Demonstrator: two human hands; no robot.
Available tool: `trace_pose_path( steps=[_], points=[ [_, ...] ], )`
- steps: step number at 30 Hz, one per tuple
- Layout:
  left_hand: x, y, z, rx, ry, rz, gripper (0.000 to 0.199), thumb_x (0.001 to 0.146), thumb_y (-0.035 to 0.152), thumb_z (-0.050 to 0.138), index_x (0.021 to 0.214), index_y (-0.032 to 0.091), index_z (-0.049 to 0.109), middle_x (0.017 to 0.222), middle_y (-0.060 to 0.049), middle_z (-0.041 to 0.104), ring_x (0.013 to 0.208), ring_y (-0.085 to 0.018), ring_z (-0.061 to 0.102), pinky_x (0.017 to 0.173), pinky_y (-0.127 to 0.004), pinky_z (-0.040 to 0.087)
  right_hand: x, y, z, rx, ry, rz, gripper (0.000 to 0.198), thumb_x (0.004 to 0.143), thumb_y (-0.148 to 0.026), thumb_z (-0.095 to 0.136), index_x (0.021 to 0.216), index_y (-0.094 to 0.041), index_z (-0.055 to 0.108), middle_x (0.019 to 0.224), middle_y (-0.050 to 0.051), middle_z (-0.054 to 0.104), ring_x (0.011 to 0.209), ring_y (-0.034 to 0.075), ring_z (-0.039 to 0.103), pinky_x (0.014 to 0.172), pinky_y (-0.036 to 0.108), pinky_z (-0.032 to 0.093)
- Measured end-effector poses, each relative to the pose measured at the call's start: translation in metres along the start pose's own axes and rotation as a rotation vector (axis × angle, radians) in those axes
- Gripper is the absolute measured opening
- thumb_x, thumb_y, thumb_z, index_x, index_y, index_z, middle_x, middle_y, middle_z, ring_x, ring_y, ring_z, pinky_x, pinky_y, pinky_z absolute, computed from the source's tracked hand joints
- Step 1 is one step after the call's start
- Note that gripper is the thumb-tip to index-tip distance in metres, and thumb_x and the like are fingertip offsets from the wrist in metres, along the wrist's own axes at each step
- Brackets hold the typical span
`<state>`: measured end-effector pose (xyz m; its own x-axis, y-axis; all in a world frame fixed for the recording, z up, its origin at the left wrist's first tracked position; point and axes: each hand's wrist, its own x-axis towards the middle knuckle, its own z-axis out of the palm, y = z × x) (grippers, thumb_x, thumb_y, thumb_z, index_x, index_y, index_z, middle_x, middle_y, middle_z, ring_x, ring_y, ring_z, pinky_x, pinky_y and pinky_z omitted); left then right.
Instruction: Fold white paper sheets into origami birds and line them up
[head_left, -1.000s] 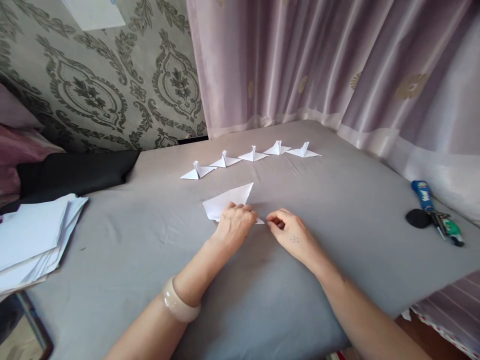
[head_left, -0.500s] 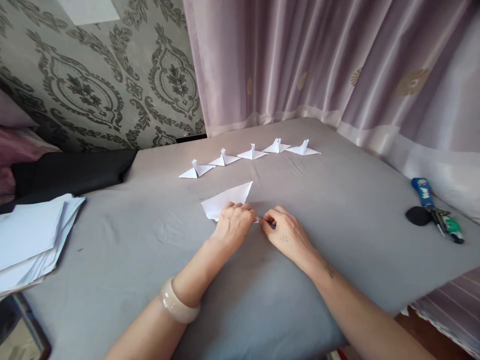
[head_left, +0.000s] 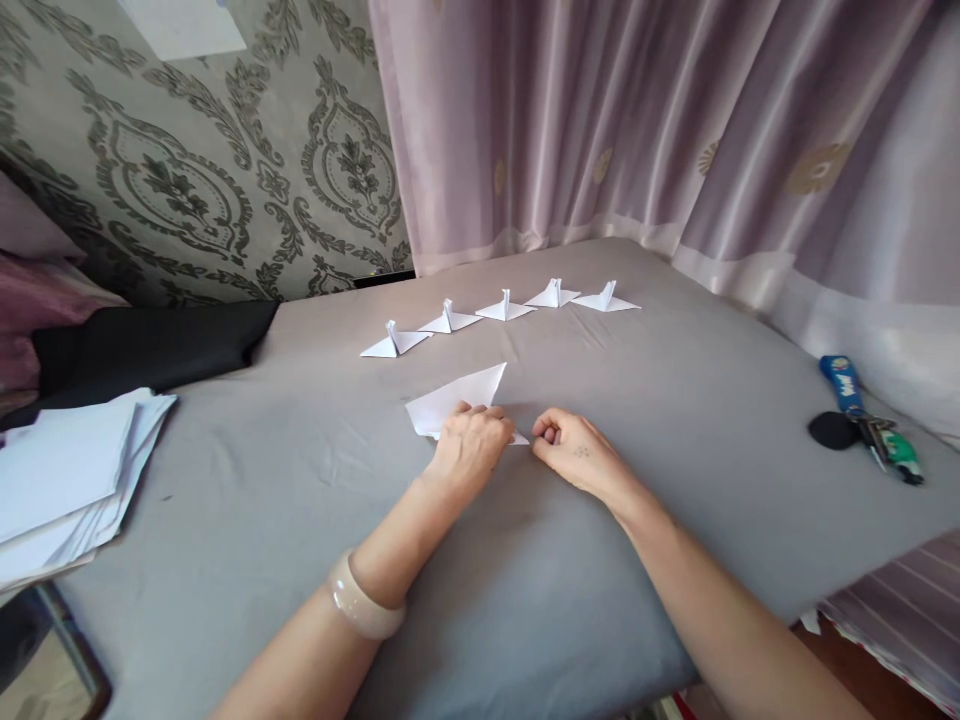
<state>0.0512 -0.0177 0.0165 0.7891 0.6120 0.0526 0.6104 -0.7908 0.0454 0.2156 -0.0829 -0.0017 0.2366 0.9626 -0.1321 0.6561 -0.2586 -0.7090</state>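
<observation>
Head view: the left hand (head_left: 474,440) is closed over a part-folded paper (head_left: 454,400) at mid-surface (head_left: 525,590), its fingertips hidden. The right hand (head_left: 541,440) is curled just beside the paper's right tip; whether it pinches anything, I cannot tell. Five folded figures (head_left: 506,308) stand in a row beyond; keys (head_left: 874,440) lie far right, a stack of sheets (head_left: 64,465) far left.

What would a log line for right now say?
left hand: on folded paper | right hand: at paper's right tip, touch unclear | behind: five white folded figures in a row
</observation>
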Motion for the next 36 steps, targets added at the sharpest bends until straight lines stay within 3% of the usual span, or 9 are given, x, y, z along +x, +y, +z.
trace_pose_path(
  steps=[5,8,14,17,22,27,31,33,36],
  points=[
    [-0.001,-0.001,0.002,-0.004,0.024,0.004,0.023,0.092,0.022,0.052,0.074,0.019,0.066,0.076,-0.006,0.066,0.072,-0.021,0.062,0.070,-0.033,0.036,-0.007,-0.005,0.005,0.066,0.118,-0.107,0.012,0.078,-0.020,0.049,0.088,-0.021,0.057,0.079,0.001,0.065,0.070,0.014,0.062,0.067,0.026,0.048],
    [0.000,0.000,0.007,-0.030,0.049,-0.005,0.023,0.090,0.018,0.052,0.073,0.019,0.066,0.074,-0.006,0.065,0.071,-0.021,0.062,0.071,-0.034,0.037,-0.012,-0.011,0.014,0.078,0.137,-0.212,0.014,0.083,-0.018,0.045,0.092,-0.022,0.054,0.089,0.003,0.067,0.081,0.015,0.064,0.078,0.028,0.049],
    [-0.003,-0.005,0.002,-0.067,0.044,-0.027,0.019,0.091,0.020,0.052,0.077,0.018,0.066,0.080,-0.006,0.069,0.073,-0.020,0.065,0.072,-0.032,0.040,-0.022,-0.013,0.023,-0.030,0.073,-0.370,0.023,0.082,-0.008,0.040,0.093,-0.021,0.056,0.094,0.005,0.063,0.088,0.020,0.062,0.080,0.033,0.048],
    [-0.014,-0.023,-0.015,-0.177,-0.046,-0.039,0.009,0.085,0.017,0.059,0.087,0.020,0.067,0.087,-0.002,0.071,0.082,-0.018,0.066,0.075,-0.028,0.042,-0.027,-0.013,0.023,-0.150,0.046,-0.458,0.032,0.087,-0.006,0.036,0.103,-0.021,0.058,0.103,0.008,0.062,0.090,0.020,0.062,0.081,0.033,0.049],
    [-0.033,-0.060,-0.037,-0.345,-0.116,-0.136,0.016,0.087,0.020,0.053,0.090,0.021,0.069,0.093,-0.003,0.072,0.085,-0.018,0.065,0.069,-0.025,0.043,-0.030,-0.013,0.027,-0.307,0.061,-0.566,0.038,0.090,-0.006,0.034,0.116,-0.019,0.059,0.109,0.011,0.062,0.099,0.023,0.060,0.086,0.038,0.051],
    [-0.038,-0.076,-0.033,-0.419,-0.122,-0.095,0.016,0.084,0.018,0.056,0.089,0.021,0.071,0.091,-0.003,0.073,0.088,-0.019,0.064,0.073,-0.025,0.045,-0.030,-0.013,0.029,-0.352,0.084,-0.591,0.038,0.093,-0.009,0.035,0.121,-0.018,0.058,0.109,0.011,0.063,0.097,0.023,0.060,0.084,0.038,0.053],
    [-0.037,-0.076,-0.035,-0.436,-0.134,-0.179,0.014,0.082,0.020,0.059,0.088,0.021,0.072,0.093,-0.004,0.073,0.089,-0.020,0.063,0.071,-0.026,0.045,-0.031,-0.015,0.028,-0.361,0.073,-0.580,0.034,0.094,-0.012,0.035,0.116,-0.017,0.061,0.108,0.011,0.063,0.096,0.023,0.060,0.084,0.038,0.053],
    [-0.037,-0.072,-0.039,-0.483,-0.166,-0.245,0.016,0.082,0.021,0.056,0.084,0.020,0.072,0.083,-0.004,0.073,0.078,-0.019,0.064,0.068,-0.026,0.045,-0.031,-0.016,0.027,-0.360,0.060,-0.572,0.033,0.095,-0.013,0.035,0.115,-0.017,0.062,0.108,0.011,0.063,0.096,0.023,0.060,0.084,0.038,0.053],
    [-0.035,-0.063,-0.041,-0.660,-0.252,-0.382,0.023,0.085,0.025,0.049,0.092,0.018,0.070,0.048,0.001,0.061,0.050,-0.016,0.059,0.056,-0.025,0.043,-0.031,-0.017,0.026,-0.354,0.046,-0.566,0.033,0.095,-0.013,0.035,0.114,-0.018,0.062,0.108,0.010,0.063,0.096,0.023,0.060,0.084,0.039,0.053]
  ],
)
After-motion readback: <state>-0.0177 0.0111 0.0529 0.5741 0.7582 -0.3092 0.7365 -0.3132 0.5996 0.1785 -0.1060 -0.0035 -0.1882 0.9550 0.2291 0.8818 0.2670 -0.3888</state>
